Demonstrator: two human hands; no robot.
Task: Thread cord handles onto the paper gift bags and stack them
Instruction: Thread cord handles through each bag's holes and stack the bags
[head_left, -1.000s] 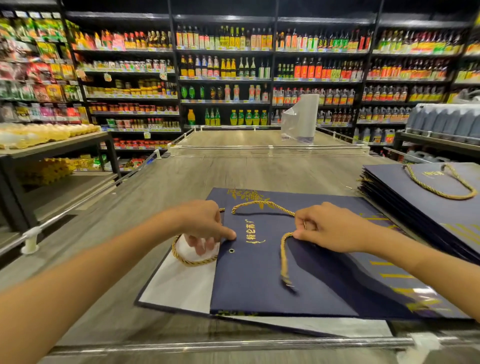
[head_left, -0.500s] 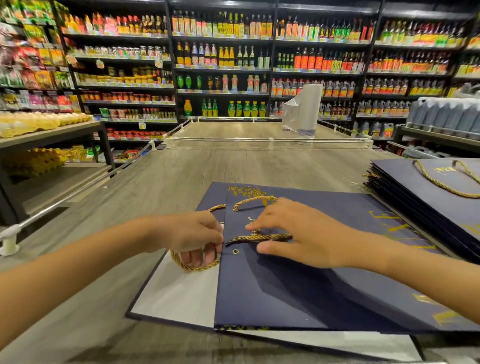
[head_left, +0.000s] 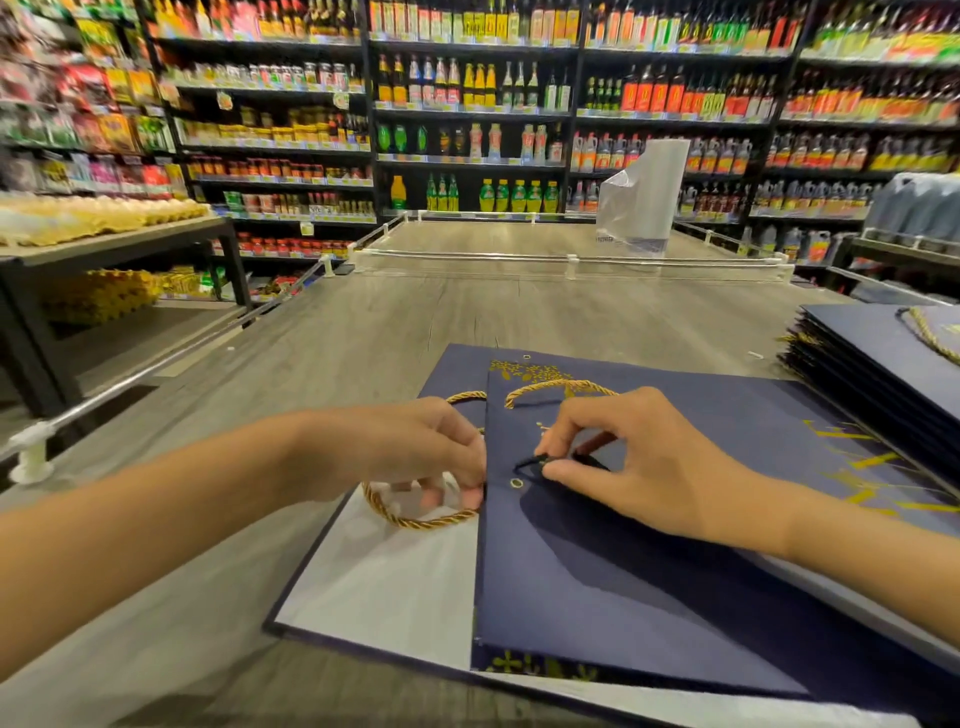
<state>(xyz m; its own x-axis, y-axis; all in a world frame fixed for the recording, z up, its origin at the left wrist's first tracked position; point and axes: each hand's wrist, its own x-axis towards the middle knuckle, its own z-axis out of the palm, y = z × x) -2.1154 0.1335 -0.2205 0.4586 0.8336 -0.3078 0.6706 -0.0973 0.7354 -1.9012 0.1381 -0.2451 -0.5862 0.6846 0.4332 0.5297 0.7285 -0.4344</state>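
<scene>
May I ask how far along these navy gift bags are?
Done: the stacked navy paper bags at right, the top one corded. In hand: the right hand pinches a dark cord tip beside the round gold eyelet; the left hand grips the flat navy bag by its edge. Left: threading, then stacking.

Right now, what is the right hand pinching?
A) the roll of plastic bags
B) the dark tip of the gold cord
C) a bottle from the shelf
B: the right hand pinches the cord tip just beside the eyelet in the navy bag.
</scene>
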